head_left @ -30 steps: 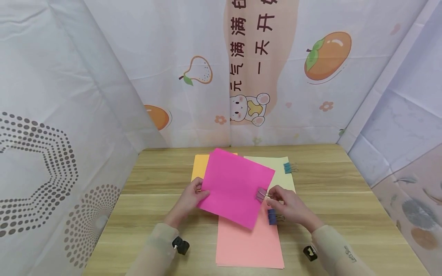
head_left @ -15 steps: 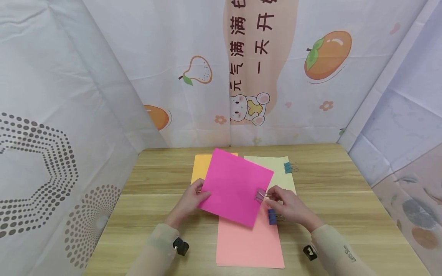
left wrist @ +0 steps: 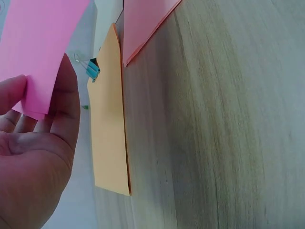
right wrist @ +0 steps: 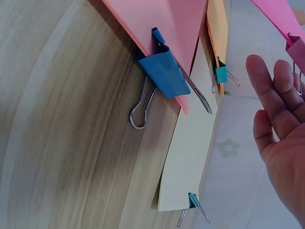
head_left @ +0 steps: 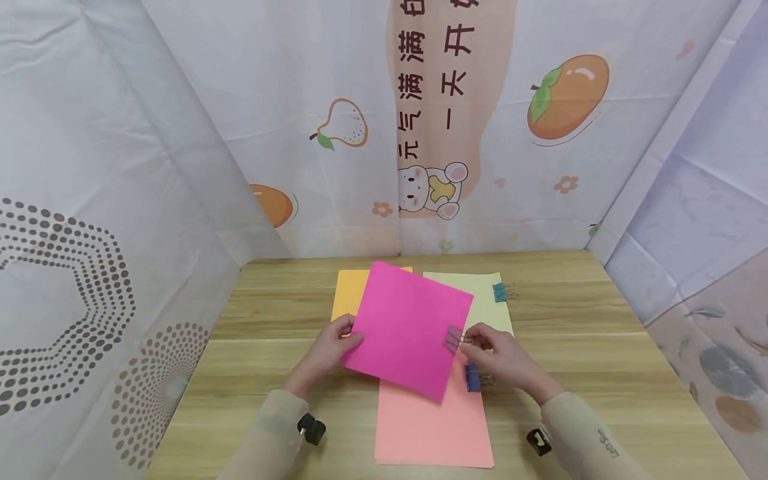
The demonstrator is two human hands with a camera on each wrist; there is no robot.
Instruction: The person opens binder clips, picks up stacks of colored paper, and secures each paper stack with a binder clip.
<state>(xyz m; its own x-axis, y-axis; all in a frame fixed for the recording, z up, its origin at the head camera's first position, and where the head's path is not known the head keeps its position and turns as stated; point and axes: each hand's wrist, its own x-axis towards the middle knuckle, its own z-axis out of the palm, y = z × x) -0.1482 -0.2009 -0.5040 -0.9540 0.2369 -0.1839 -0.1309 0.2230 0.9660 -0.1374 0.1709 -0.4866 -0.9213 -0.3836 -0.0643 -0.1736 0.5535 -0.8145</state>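
Observation:
A bright pink stack of paper (head_left: 408,327) is held up at a slant over the table. My left hand (head_left: 331,343) pinches its left edge, thumb on top and fingers beneath, as the left wrist view confirms. On the right edge of the paper sits a mauve binder clip (head_left: 453,338). The fingertips of my right hand (head_left: 498,350) pinch its wire handles; the right wrist view shows the clip (right wrist: 296,51) only partly, at the frame's edge. Below lies light pink paper (head_left: 432,433) with a dark blue binder clip (head_left: 473,378) on its right edge.
Behind the raised paper lie orange paper (head_left: 350,287) and pale yellow paper (head_left: 480,283), the latter with a teal binder clip (head_left: 500,292). Another teal clip (right wrist: 221,74) grips the orange paper. A printed curtain (head_left: 336,220) hangs along the back of the wooden table (head_left: 588,347).
The bright pink paper has turned slightly, its lower corner shifting a little to the right. Both hands keep nearly the same places and holds.

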